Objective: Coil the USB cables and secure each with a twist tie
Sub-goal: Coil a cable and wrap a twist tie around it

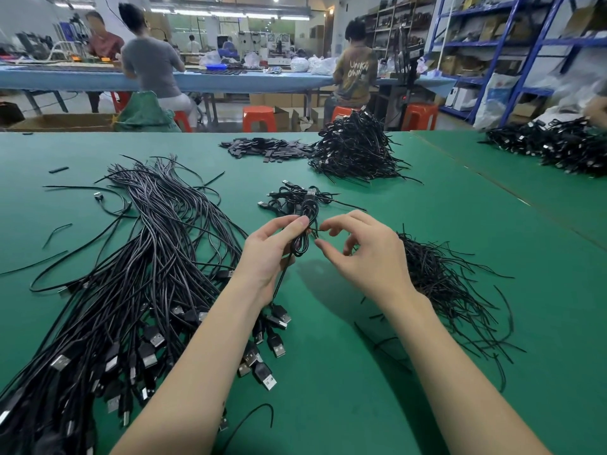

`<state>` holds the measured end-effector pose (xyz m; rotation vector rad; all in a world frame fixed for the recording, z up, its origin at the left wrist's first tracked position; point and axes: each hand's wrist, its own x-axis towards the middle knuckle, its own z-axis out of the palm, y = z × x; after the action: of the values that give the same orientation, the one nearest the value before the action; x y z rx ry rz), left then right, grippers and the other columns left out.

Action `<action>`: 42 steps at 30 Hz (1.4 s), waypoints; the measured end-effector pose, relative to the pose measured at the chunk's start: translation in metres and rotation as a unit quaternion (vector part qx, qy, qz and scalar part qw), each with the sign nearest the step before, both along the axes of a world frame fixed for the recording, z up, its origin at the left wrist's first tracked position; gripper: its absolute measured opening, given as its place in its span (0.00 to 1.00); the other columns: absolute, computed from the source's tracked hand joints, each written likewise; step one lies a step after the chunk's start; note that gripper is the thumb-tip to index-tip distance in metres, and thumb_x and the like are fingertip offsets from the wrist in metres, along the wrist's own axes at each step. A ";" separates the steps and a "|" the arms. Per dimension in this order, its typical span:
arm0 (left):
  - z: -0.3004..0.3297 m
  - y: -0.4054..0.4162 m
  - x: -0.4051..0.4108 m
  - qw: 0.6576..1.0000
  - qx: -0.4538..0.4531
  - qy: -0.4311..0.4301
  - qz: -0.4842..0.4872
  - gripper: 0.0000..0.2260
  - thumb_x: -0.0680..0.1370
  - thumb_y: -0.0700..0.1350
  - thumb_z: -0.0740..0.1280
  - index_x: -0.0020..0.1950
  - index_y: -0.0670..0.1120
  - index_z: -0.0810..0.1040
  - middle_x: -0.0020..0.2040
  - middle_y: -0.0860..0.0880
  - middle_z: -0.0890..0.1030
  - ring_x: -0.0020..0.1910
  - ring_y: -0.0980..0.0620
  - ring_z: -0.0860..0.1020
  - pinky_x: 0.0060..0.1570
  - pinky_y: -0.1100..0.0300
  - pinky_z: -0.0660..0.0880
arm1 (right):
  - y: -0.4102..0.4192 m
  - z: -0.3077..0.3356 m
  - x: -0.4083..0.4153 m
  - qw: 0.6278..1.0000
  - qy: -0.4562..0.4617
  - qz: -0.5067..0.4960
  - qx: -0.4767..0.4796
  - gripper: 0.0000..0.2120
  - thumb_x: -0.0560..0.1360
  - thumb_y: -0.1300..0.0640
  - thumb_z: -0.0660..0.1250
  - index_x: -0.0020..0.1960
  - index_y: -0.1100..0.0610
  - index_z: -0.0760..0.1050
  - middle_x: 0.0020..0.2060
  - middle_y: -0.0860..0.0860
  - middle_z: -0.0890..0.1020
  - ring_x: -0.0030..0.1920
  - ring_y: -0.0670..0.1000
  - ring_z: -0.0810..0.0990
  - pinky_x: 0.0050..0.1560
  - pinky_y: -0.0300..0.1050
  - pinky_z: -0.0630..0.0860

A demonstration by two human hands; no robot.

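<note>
Plainly, most of the job lies ahead: across the left of the green worktop [410, 198] sprawls a big sheaf of straight USB cables [138, 274], none of them coiled, their plugs fanned out toward the person. At the far edge stands a heaped mound of finished bundles [356, 149], and a small cluster of coiled ones [289, 198] lies just beyond the hands. To the right sits a loose pile of twist ties [450, 290], still plentiful. In hand is one coiled cable [305, 224]: the left hand [272, 251] grips it, fingers curled round the loops, one plug end dangling below. The right hand [364, 247] seems to pinch a twist tie [314, 232] at the coil's waist, though its fingertips look slightly apart. I judge this bundle is being tied, not yet secured.
</note>
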<state>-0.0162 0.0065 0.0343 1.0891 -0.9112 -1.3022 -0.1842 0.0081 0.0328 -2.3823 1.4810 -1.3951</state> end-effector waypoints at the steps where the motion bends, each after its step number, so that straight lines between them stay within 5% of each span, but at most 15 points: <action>1: 0.000 0.000 0.000 1.000 0.000 -0.001 0.000 0.07 0.73 0.50 0.76 0.49 0.52 0.84 0.44 0.52 0.84 0.38 0.56 0.75 0.40 0.60 0.69 | 0.001 -0.001 0.001 1.000 0.004 -0.004 -0.015 0.05 0.73 0.47 0.75 0.49 0.43 0.82 0.43 0.40 0.81 0.31 0.44 0.78 0.38 0.44 0.78; 10: -0.004 -0.002 0.001 1.000 0.009 -0.004 -0.006 0.06 0.73 0.49 0.75 0.49 0.51 0.85 0.41 0.54 0.84 0.36 0.57 0.76 0.39 0.61 0.70 | -0.002 -0.012 0.004 0.994 0.018 -0.022 -0.109 0.05 0.78 0.47 0.72 0.47 0.47 0.84 0.39 0.41 0.83 0.29 0.44 0.75 0.32 0.43 0.76; 13: -0.007 -0.003 0.000 1.000 0.005 -0.017 0.001 0.06 0.72 0.50 0.76 0.48 0.52 0.85 0.42 0.53 0.84 0.38 0.56 0.77 0.40 0.61 0.71 | -0.004 -0.015 0.009 0.998 -0.064 -0.002 -0.027 0.05 0.77 0.51 0.72 0.43 0.49 0.83 0.38 0.41 0.83 0.29 0.45 0.77 0.35 0.44 0.75; 15: -0.007 -0.004 -0.001 1.000 -0.006 -0.016 0.006 0.07 0.72 0.51 0.77 0.49 0.52 0.85 0.45 0.51 0.86 0.38 0.56 0.78 0.41 0.61 0.72 | -0.005 -0.013 0.019 0.953 -0.271 0.042 0.126 0.08 0.76 0.56 0.73 0.38 0.50 0.83 0.32 0.43 0.82 0.26 0.46 0.74 0.31 0.39 0.71; 18: -0.010 -0.005 -0.003 0.999 -0.025 -0.032 0.025 0.06 0.73 0.51 0.76 0.48 0.52 0.85 0.43 0.52 0.86 0.35 0.59 0.79 0.39 0.62 0.73 | -0.003 -0.010 0.030 0.822 -0.471 0.069 0.313 0.11 0.77 0.58 0.73 0.35 0.52 0.83 0.30 0.46 0.79 0.23 0.45 0.70 0.24 0.34 0.63; 20: -0.015 -0.009 -0.005 0.997 -0.016 -0.048 0.051 0.05 0.73 0.51 0.76 0.47 0.53 0.85 0.42 0.53 0.86 0.33 0.60 0.78 0.36 0.64 0.73 | -0.002 -0.014 0.031 0.816 -0.458 0.055 0.348 0.10 0.78 0.53 0.72 0.39 0.53 0.84 0.30 0.45 0.80 0.23 0.45 0.71 0.23 0.35 0.63; 23: -0.018 -0.031 -0.005 0.996 0.019 -0.022 0.083 0.04 0.76 0.47 0.74 0.49 0.49 0.85 0.44 0.48 0.86 0.36 0.55 0.78 0.35 0.64 0.74 | 0.002 -0.025 0.033 0.866 -0.353 0.017 0.353 0.14 0.78 0.42 0.70 0.46 0.53 0.83 0.33 0.45 0.84 0.26 0.46 0.75 0.32 0.39 0.72; 27: -0.009 -0.082 -0.008 0.992 0.027 -0.031 0.117 0.15 0.76 0.37 0.72 0.62 0.38 0.78 0.50 0.41 0.81 0.39 0.49 0.76 0.41 0.60 0.75 | 0.001 -0.036 0.035 0.920 -0.217 -0.017 0.327 0.15 0.77 0.41 0.69 0.47 0.52 0.82 0.37 0.49 0.86 0.35 0.48 0.81 0.46 0.42 0.76; 32: 0.009 -0.131 -0.014 0.962 -0.014 -0.226 0.152 0.20 0.76 0.42 0.72 0.66 0.41 0.72 0.60 0.44 0.80 0.54 0.47 0.79 0.60 0.55 0.75 | -0.003 -0.043 0.033 0.932 -0.187 -0.018 0.311 0.16 0.78 0.43 0.68 0.42 0.54 0.83 0.36 0.50 0.85 0.39 0.50 0.83 0.46 0.43 0.76; 36: 0.006 -0.145 -0.015 0.900 -0.017 -0.428 0.082 0.24 0.77 0.45 0.72 0.71 0.40 0.71 0.67 0.42 0.77 0.66 0.44 0.74 0.68 0.54 0.69 | -0.004 -0.046 0.032 0.930 -0.186 -0.010 0.316 0.16 0.77 0.44 0.68 0.38 0.54 0.82 0.35 0.49 0.85 0.36 0.48 0.82 0.42 0.40 0.74; 42: 0.002 -0.120 -0.010 0.871 -0.063 -0.483 0.066 0.28 0.77 0.46 0.71 0.75 0.42 0.68 0.69 0.41 0.75 0.69 0.43 0.71 0.69 0.51 0.67 | -0.005 -0.048 0.031 0.932 -0.178 -0.015 0.314 0.14 0.76 0.47 0.68 0.38 0.55 0.82 0.35 0.49 0.85 0.36 0.47 0.81 0.40 0.37 0.73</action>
<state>-0.0261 -0.1139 0.0364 1.6940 -1.5806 -0.5050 -0.1528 0.0030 -0.0147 -1.6323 1.5535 -1.0562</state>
